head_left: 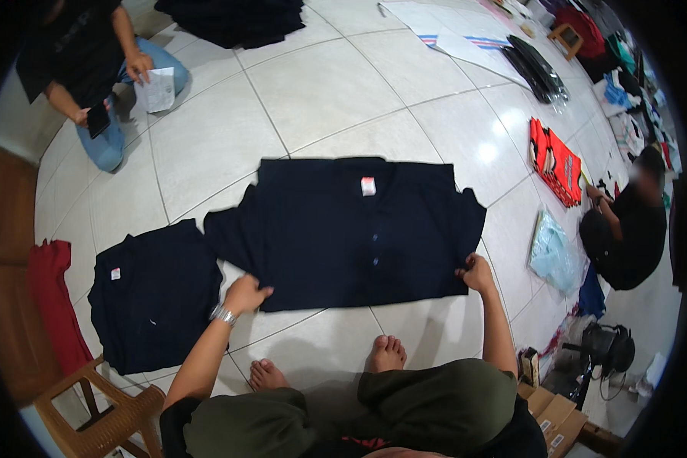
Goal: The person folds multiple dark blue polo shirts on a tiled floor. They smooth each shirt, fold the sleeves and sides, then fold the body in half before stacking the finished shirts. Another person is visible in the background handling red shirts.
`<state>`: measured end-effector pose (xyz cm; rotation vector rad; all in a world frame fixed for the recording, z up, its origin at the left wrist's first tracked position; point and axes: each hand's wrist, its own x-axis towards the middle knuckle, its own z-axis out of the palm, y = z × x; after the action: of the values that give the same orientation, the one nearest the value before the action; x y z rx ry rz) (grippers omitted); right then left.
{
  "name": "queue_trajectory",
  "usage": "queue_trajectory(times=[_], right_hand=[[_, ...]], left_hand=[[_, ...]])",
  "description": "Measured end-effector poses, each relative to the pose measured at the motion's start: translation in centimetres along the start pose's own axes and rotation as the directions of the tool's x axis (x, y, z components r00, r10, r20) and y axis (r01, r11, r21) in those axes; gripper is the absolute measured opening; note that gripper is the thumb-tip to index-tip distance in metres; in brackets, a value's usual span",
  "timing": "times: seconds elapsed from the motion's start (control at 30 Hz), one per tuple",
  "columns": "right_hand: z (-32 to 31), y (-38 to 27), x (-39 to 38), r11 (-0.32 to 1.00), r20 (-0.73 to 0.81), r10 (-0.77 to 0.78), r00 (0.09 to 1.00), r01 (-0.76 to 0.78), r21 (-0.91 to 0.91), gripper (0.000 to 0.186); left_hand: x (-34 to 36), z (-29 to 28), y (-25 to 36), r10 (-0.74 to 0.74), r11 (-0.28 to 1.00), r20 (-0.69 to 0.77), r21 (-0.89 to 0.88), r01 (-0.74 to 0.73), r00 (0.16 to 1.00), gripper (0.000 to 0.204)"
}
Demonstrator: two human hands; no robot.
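A dark navy button-front shirt (320, 237) lies spread on the tiled floor in front of me. Its collar, with a white and red label (368, 186) inside, is at the far side, and two small buttons show below it. My left hand (244, 295), with a metal watch on its wrist, is closed on the shirt's near left edge, below the left sleeve. At the near right edge, just under the other sleeve, my right hand (477, 275) pinches the cloth. Left of the shirt lies a folded navy garment stack (156, 305) with a small label.
A brown plastic stool (103, 408) and red cloth (57, 305) are at left. One person (76, 61) kneels far left holding a phone and paper; another (626, 229) sits at right near orange garments (555, 164) and light-blue packets (553, 252). Dark clothes (233, 19) lie far back.
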<state>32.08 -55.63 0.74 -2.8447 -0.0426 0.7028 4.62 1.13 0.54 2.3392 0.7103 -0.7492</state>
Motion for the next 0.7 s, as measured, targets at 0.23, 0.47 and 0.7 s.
queue_trajectory(times=[0.23, 0.47, 0.7], right_hand=[[-2.9, -6.8, -4.1, 0.982, -0.109, -0.179, 0.978, 0.184, 0.036, 0.028], [0.3, -17.2, 3.5, 0.702, -0.399, -0.664, 0.633, 0.711, -0.039, 0.016], [2.4, -18.3, 5.9, 0.657, -0.331, -0.737, 0.589, 0.739, -0.146, 0.01]], left_hand=[[-3.6, -6.1, 2.8, 0.078, 0.992, 0.284, -0.118, -0.046, 0.956, 0.048], [6.4, -3.3, 10.4, 0.569, 0.787, -0.508, 0.107, -0.608, 0.647, 0.019], [9.7, -1.4, 11.9, 0.555, 0.799, -0.589, 0.178, -0.575, 0.588, 0.018]])
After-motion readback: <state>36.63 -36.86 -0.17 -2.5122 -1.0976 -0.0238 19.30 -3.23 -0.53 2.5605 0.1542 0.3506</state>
